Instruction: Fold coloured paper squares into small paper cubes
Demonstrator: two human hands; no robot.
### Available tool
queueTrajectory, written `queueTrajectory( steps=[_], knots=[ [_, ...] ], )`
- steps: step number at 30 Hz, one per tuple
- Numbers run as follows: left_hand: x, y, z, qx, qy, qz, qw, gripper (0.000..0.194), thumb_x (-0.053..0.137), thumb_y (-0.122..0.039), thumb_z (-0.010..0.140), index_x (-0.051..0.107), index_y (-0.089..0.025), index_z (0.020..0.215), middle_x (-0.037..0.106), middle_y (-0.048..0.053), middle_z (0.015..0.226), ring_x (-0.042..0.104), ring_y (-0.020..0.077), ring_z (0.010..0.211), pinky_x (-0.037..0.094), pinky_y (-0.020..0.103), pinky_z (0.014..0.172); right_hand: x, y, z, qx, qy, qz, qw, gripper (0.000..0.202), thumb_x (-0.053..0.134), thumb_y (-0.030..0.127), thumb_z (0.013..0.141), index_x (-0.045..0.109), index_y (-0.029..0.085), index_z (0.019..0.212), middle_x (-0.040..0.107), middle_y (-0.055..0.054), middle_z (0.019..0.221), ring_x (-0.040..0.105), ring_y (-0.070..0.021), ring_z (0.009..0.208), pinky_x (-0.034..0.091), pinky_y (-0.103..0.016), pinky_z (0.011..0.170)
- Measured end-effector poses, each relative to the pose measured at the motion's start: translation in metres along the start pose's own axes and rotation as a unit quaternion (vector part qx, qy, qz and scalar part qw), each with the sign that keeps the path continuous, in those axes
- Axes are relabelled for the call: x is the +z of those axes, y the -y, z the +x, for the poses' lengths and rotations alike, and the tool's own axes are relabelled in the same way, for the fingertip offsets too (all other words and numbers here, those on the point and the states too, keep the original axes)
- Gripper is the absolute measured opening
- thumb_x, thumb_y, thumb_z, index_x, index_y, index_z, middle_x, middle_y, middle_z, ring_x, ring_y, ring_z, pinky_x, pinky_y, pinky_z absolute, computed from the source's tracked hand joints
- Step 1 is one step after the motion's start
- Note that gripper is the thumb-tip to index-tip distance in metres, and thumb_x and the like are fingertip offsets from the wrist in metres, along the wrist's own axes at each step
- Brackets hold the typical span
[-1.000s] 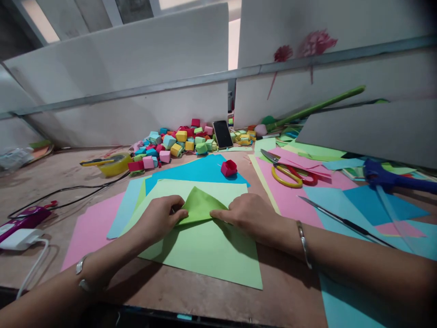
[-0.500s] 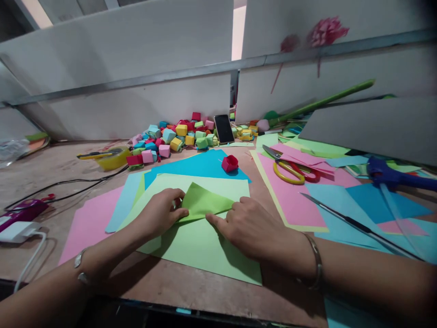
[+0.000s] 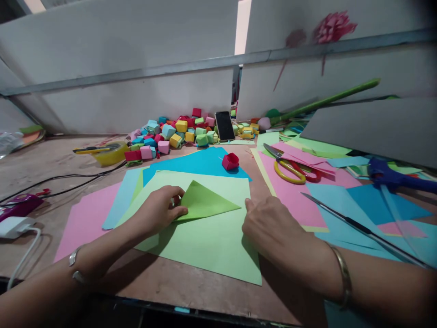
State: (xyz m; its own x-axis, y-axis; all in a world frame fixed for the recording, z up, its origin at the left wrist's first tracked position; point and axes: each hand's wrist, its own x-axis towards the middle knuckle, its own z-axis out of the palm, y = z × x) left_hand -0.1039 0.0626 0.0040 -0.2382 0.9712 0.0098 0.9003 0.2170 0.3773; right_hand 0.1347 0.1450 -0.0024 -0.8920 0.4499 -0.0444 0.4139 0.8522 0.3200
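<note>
Remotely, I watch: left hand (image 3: pixel 157 206) pinched closed on folded green paper (image 3: pixel 205 202) | right hand (image 3: pixel 271 224) curled right of that grip, hold hidden | red box (image 3: pixel 231 161) beyond

The right hand (image 3: pixel 271 228) has left the folded green paper (image 3: pixel 206 202). Half a second ago its index finger pressed the paper's lower edge; now the hand sits apart, just right of the paper's right corner, with its fingers curled. That corner, covered a second ago, now shows fully as a sharp tip. The wrist's bracelet (image 3: pixel 345 275) has moved farther right of the paper too.
</note>
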Motion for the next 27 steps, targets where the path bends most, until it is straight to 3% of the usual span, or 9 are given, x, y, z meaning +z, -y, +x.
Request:
queueTrajectory(
  steps=[2, 4, 8, 11, 14, 17, 20, 23, 27],
  knots=[
    [0.0, 0.0, -0.001, -0.004, 0.003, -0.003, 1.0, 0.026, 0.062, -0.038, 0.077, 0.06, -0.017, 0.093, 0.063, 0.003, 0.082, 0.054, 0.0143, 0.058, 0.04, 0.026, 0.056, -0.008, -0.001, -0.003, 0.031, 0.018, -0.022, 0.999, 0.032, 0.051, -0.006, 0.073, 0.058, 0.016, 0.05, 0.047, -0.006, 0.045, 0.041, -0.016, 0.044, 0.019, -0.032, 0.049],
    [0.0, -0.001, -0.001, -0.007, 0.005, -0.004, 1.0, 0.026, 0.061, -0.037, 0.078, 0.06, -0.017, 0.095, 0.063, 0.003, 0.081, 0.054, 0.0144, 0.058, 0.039, 0.026, 0.056, -0.014, 0.0, -0.003, 0.033, -0.038, -0.032, 0.998, 0.026, 0.051, -0.004, 0.073, 0.062, 0.015, 0.06, 0.054, -0.009, 0.053, 0.045, -0.0191, 0.049, 0.022, -0.034, 0.049],
    [0.003, -0.001, -0.003, -0.006, 0.0, -0.004, 1.0, 0.033, 0.062, -0.033, 0.08, 0.056, -0.016, 0.107, 0.063, 0.003, 0.085, 0.056, 0.0156, 0.064, 0.04, 0.027, 0.059, -0.007, 0.003, 0.01, -0.145, -0.189, 0.029, 0.971, 0.022, 0.045, 0.006, 0.088, 0.066, 0.014, 0.09, 0.063, -0.012, 0.089, 0.052, -0.0236, 0.078, 0.033, -0.037, 0.06],
    [0.006, -0.004, -0.01, 0.038, -0.084, 0.075, 0.993, 0.036, 0.062, -0.028, 0.082, 0.055, -0.016, 0.115, 0.061, 0.008, 0.098, 0.057, 0.02, 0.078, 0.041, 0.03, 0.064, 0.005, 0.003, 0.022, -0.191, -0.155, 0.105, 0.964, 0.02, 0.045, 0.012, 0.094, 0.065, 0.014, 0.096, 0.061, -0.008, 0.095, 0.05, -0.0209, 0.08, 0.036, -0.035, 0.065],
    [0.01, -0.013, -0.019, 0.161, -0.15, 0.212, 0.952, 0.015, 0.057, -0.022, 0.087, 0.065, -0.021, 0.1, 0.06, 0.009, 0.101, 0.054, 0.0241, 0.089, 0.039, 0.035, 0.072, 0.013, 0.002, 0.028, -0.177, -0.148, 0.136, 0.963, 0.021, 0.044, 0.014, 0.095, 0.065, 0.013, 0.094, 0.06, -0.008, 0.094, 0.049, -0.0209, 0.08, 0.036, -0.035, 0.067],
    [0.015, -0.029, -0.026, 0.264, -0.078, 0.267, 0.923, 0.018, 0.051, -0.021, 0.092, 0.066, -0.022, 0.103, 0.062, 0.005, 0.089, 0.052, 0.0218, 0.08, 0.035, 0.036, 0.07, 0.015, 0.0, 0.028, -0.179, -0.157, 0.154, 0.959, 0.016, 0.048, 0.012, 0.093, 0.064, 0.013, 0.092, 0.061, -0.008, 0.092, 0.049, -0.0205, 0.08, 0.036, -0.034, 0.067],
    [0.017, -0.041, -0.029, 0.277, -0.028, 0.287, 0.916, 0.027, 0.045, -0.035, 0.096, 0.062, -0.016, 0.107, 0.062, 0.005, 0.089, 0.051, 0.0216, 0.079, 0.032, 0.037, 0.068, 0.017, 0.0, 0.028, -0.173, -0.177, 0.149, 0.957, 0.014, 0.051, 0.011, 0.091, 0.065, 0.013, 0.087, 0.062, -0.008, 0.086, 0.05, -0.0205, 0.079, 0.034, -0.033, 0.065],
    [0.016, -0.044, -0.032, 0.285, -0.018, 0.308, 0.908, 0.048, 0.044, -0.056, 0.09, 0.064, -0.014, 0.101, 0.061, 0.005, 0.089, 0.05, 0.0222, 0.081, 0.03, 0.038, 0.067, 0.019, 0.0, 0.028, -0.169, -0.201, 0.141, 0.955, 0.015, 0.051, 0.012, 0.09, 0.065, 0.015, 0.086, 0.061, -0.006, 0.082, 0.051, -0.0201, 0.076, 0.032, -0.033, 0.062],
    [0.009, -0.034, -0.044, 0.304, -0.022, 0.328, 0.894, 0.053, 0.045, -0.062, 0.086, 0.067, -0.014, 0.092, 0.061, 0.006, 0.091, 0.048, 0.0228, 0.083, 0.03, 0.039, 0.07, 0.019, 0.0, 0.028, -0.162, -0.197, 0.142, 0.956, 0.017, 0.047, 0.013, 0.093, 0.063, 0.016, 0.09, 0.062, -0.005, 0.085, 0.052, -0.0196, 0.077, 0.031, -0.033, 0.062]
  ],
)
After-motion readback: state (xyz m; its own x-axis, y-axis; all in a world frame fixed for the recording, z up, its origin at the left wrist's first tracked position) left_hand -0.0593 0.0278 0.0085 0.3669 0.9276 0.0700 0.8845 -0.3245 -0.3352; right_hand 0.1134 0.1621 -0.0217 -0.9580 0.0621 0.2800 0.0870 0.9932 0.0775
